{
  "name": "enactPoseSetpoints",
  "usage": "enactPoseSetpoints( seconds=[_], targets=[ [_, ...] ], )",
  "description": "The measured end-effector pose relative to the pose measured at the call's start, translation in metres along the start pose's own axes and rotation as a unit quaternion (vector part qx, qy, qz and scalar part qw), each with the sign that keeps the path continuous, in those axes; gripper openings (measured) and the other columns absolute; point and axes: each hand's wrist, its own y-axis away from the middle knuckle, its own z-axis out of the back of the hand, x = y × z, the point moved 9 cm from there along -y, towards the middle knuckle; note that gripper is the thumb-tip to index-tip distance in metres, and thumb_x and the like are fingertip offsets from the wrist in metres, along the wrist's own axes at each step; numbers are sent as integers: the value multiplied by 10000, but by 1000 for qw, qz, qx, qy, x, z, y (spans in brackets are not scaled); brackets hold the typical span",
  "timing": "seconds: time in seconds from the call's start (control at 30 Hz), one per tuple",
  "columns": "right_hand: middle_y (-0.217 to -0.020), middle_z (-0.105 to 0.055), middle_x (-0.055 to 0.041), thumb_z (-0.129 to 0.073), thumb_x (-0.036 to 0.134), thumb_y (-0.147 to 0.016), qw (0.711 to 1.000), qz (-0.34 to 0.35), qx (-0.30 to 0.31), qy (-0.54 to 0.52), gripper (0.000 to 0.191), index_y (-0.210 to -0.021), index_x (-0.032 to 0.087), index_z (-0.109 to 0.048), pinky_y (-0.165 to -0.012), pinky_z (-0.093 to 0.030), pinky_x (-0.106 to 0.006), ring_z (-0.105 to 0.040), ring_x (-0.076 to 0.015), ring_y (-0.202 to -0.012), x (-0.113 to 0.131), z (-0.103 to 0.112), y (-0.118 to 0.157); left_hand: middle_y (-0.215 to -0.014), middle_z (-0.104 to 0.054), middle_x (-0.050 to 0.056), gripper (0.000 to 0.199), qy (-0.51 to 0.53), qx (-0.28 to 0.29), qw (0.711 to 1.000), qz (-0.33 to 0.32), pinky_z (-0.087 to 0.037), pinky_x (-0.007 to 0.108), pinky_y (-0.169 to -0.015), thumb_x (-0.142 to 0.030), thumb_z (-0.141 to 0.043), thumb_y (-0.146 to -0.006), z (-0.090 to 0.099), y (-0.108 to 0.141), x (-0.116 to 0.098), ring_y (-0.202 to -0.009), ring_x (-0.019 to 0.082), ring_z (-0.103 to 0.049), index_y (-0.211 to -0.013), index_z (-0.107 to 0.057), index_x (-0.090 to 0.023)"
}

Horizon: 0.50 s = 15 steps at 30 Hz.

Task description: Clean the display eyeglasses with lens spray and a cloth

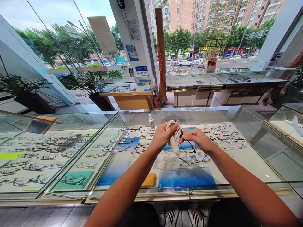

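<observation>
My left hand (163,134) is closed on a beige cleaning cloth (174,136), pinched with the thumb on top, above the glass counter. Close beside it, my right hand (195,137) pinches dark-rimmed eyeglasses (188,152) at the edge of the cloth. Part of the frame is hidden by the cloth and fingers; one rim shows below my right fingers. A small white spray bottle (151,121) stands upright on the glass beyond my left hand.
Beneath the hands, the glass display case (189,196) holds rows of eyeglasses (195,159), blue panels (187,178) and a yellow-orange block (149,180). Another case (35,189) adjoins it at left. Farther back are low display counters (194,82), a tree-trunk post (162,56) and potted plants (94,94).
</observation>
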Motion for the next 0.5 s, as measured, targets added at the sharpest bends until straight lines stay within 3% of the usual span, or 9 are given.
enactPoseSetpoints(
  seconds=[0.13,0.27,0.37,0.5],
  targets=[
    [-961,-728,-73,-713,490,-972,1000,9,-16,4,359,-802,208,-854,-1032,-442,-415,-646,-261,-1004,7,10,3,-742,-673,40,514,15,67,997,22,-485,238,-584,-621,-839,-848,-6,4,-6,-614,126,-599,-908,-700,-129],
    [-1070,-734,-76,-726,472,-978,999,17,-4,-27,328,-828,216,-867,-1040,-454,-399,-659,-262,-1061,7,8,5,-810,-717,35,496,9,94,996,2,-500,237,-597,-478,-944,-767,-14,9,-12,-634,130,-627,-1040,-685,-155],
    [-1029,-718,-68,-721,499,-993,999,24,11,-47,339,-854,229,-871,-1002,-473,-379,-657,-242,-1024,5,1,5,-736,-704,12,509,7,66,998,-13,-491,250,-552,-474,-962,-731,-17,10,-10,-570,138,-615,-986,-640,-173],
    [-981,-695,-72,-679,541,-1022,998,50,36,8,391,-911,221,-875,-984,-463,-383,-637,-236,-989,9,-9,6,-664,-643,-3,510,-20,-10,999,-43,-436,241,-534,-614,-880,-789,-9,8,-10,-541,114,-545,-837,-635,-169]
  ],
)
